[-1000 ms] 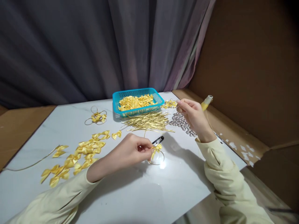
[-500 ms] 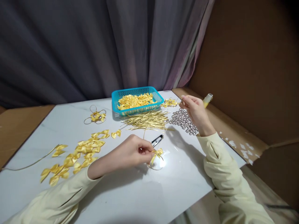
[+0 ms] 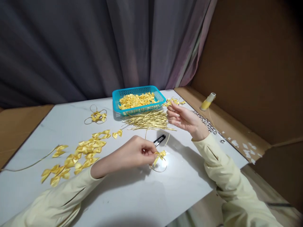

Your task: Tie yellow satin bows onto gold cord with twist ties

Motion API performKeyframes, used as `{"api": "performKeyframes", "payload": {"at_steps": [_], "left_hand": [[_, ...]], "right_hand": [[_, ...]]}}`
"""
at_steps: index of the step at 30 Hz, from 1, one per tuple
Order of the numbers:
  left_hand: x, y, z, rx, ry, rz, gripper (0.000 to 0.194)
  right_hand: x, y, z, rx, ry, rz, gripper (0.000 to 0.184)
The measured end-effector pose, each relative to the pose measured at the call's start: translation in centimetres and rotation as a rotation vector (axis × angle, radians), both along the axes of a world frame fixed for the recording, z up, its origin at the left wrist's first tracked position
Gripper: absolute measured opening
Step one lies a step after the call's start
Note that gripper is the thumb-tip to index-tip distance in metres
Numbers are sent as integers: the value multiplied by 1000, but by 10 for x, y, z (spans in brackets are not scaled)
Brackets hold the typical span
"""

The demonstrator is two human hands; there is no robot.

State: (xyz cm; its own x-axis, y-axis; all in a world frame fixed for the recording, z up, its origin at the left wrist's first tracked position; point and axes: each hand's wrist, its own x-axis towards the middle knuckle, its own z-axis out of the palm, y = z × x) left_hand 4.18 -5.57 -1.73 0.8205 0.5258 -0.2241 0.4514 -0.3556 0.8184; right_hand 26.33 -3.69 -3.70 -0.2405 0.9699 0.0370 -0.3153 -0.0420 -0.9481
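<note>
Left grip: narrow, the left hand pinching a yellow bow nearer the viewer than the basket; bow partly covered.
Right grip: right hand curled, front-right of the basket; cannot tell if it holds thread.
Silver beads: right of the basket, partly hidden by the right hand.
Surface: white, glossy, under the basket.
Room: dark curtain behind the basket.

Over there the left sleeve is plain cloth in a pale, creamy yellow, with a dark slit lying along the forearm and a neat edge at the wrist. The right sleeve matches it in colour, though from here I see thick, soft folds further up and a short slit near the cuff. Both the left hand and the right hand are bare
</note>
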Motion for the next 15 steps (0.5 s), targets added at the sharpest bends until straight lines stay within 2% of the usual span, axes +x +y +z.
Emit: {"api": "performKeyframes", "payload": {"at_steps": [5,8,11,15], "left_hand": [[0,2,-1,-36,23,1,13],[0,3,-3,-40,17,-7,13],[-1,3,-3,-50,19,-31,12],[-1,1,-4,-18,22,-80,12]], "right_hand": [[6,-5,0,30,-28,154,15],[13,-8,0,65,-97,214,20],[20,-6,-3,71,-140,179,28],[27,0,-12,58,-158,76,29]]}}
